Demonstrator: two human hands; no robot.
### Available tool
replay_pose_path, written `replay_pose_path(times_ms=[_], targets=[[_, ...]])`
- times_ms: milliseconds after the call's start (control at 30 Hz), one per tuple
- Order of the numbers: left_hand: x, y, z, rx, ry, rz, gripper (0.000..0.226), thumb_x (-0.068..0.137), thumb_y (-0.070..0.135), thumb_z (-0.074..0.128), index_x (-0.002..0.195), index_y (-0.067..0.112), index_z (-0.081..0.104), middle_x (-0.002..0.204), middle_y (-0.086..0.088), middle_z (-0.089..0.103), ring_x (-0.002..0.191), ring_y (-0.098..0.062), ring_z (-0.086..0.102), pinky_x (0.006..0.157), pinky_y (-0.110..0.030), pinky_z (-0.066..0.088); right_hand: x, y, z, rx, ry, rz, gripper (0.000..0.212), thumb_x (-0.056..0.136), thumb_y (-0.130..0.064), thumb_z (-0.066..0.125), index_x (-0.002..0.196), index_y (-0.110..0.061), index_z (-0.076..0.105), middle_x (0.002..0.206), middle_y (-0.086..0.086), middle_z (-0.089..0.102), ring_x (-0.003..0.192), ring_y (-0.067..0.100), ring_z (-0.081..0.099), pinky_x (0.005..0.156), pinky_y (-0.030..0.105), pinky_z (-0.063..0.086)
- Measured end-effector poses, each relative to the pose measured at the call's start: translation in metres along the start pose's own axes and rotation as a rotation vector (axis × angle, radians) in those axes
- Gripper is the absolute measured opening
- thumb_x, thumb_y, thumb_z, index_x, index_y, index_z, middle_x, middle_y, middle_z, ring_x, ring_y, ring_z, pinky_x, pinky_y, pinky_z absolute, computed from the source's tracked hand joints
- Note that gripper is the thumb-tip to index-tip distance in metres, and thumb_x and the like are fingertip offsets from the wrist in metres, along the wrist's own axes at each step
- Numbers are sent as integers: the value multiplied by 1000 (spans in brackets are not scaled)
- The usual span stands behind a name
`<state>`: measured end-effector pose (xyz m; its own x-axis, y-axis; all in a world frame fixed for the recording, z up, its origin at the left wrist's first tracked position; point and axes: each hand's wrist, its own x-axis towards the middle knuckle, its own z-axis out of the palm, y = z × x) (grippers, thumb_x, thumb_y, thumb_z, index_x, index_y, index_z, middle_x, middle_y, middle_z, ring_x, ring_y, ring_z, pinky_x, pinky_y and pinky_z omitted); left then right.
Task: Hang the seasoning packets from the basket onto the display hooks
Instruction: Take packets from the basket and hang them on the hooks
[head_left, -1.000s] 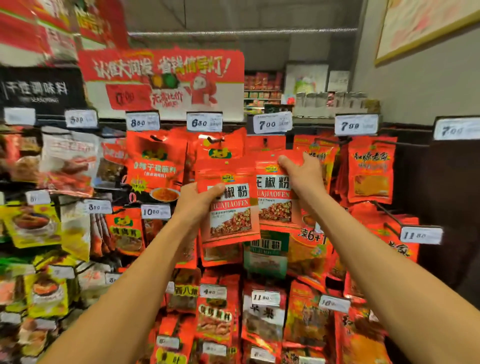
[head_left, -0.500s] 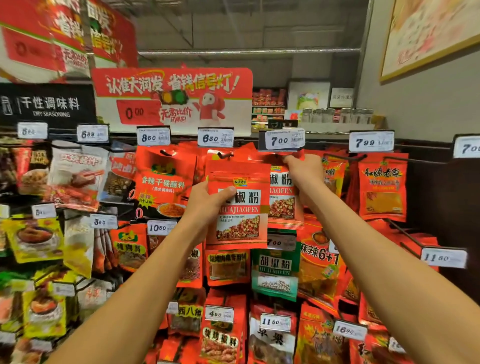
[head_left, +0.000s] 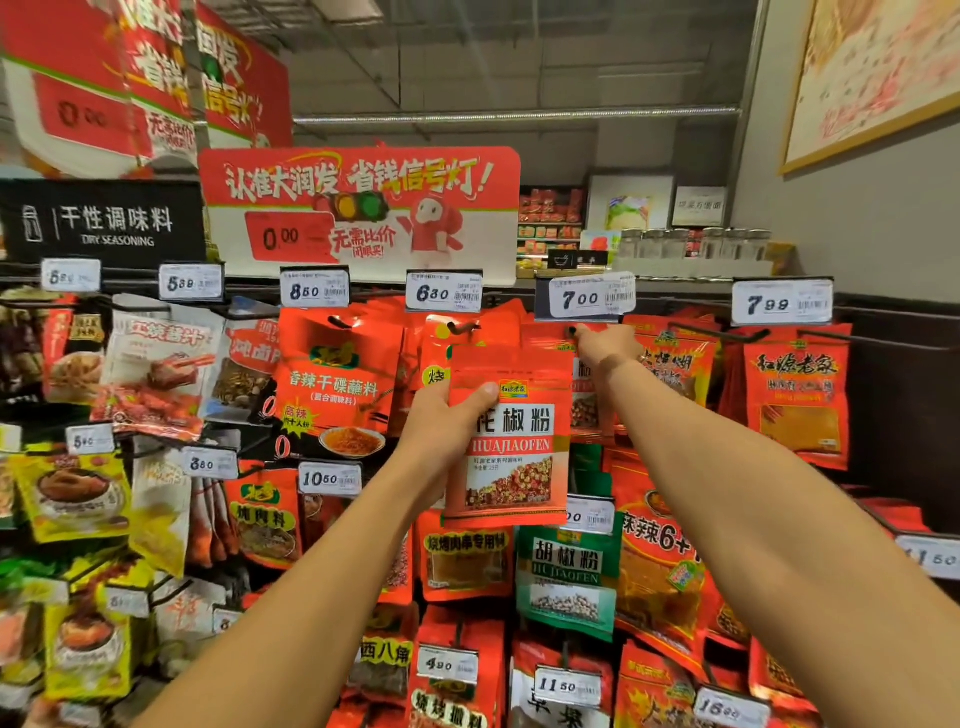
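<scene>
My left hand (head_left: 447, 431) grips a red Huajiaofen seasoning packet (head_left: 511, 452) by its left edge, thumb on the front, holding it upright in front of the rack. My right hand (head_left: 605, 345) is raised to the hook (head_left: 571, 331) under the 7.00 price tag (head_left: 584, 299) and pinches the top of a second red packet (head_left: 589, 400) there. That second packet is mostly hidden behind the first one and my right wrist. The basket is out of view.
The rack is dense with hanging seasoning packets and price tags: 6.30 tag (head_left: 444, 293) and 8.50 tag (head_left: 314, 290) to the left, 7.99 tag (head_left: 782, 304) to the right. A green Hujiaofen packet (head_left: 566, 577) hangs below. A red promo sign (head_left: 358, 208) stands above.
My right hand has lifted its packet up to the hook under the 7.00 tag. My left hand stays beside it with its packet, and the camera has tilted upward.
</scene>
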<state>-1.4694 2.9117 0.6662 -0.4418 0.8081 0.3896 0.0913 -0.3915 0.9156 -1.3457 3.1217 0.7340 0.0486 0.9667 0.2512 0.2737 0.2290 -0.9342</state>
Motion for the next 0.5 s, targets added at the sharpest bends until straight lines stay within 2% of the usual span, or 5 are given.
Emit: replay_pose_path(times_ms=[167,233,300,400,500], targets=[[14,1,15,-34,21,-52,11,94,26,69,95,15,69,86,-7,79,77,-23,77,59,-28,59,-9,17,-14,-31,60,-48,49,94,-41,65,127,-5,57,127,15,63,115,34,60,97,44,50],[19,3,28,-51,-7,-47,24,95,38,68,101,15,69,88,-5,80,79,-22,77,60,-28,59,-26,29,-30,215,28,-142,25,94,-28,62,113,-11,62,109,10,67,97,27,64,84,40,52],[25,5,42,-30,-16,-30,30,95,43,66,104,15,68,87,-4,80,80,-21,77,63,-30,60,-50,40,-47,623,-238,-133,8,88,-23,61,88,-16,65,72,1,57,65,18,52,60,32,45],[34,10,58,-30,-12,-28,28,94,44,67,100,16,65,85,-4,79,77,-21,77,61,-32,60,-71,43,-66,782,-470,-162,23,82,-39,62,80,-17,63,72,7,43,66,22,47,64,33,42],[44,20,65,-44,35,-86,44,93,43,68,118,9,56,100,-14,77,81,-26,77,68,-45,64,-77,34,-74,657,-434,-219,38,88,-50,58,97,-16,74,81,11,65,72,26,65,62,32,51]])
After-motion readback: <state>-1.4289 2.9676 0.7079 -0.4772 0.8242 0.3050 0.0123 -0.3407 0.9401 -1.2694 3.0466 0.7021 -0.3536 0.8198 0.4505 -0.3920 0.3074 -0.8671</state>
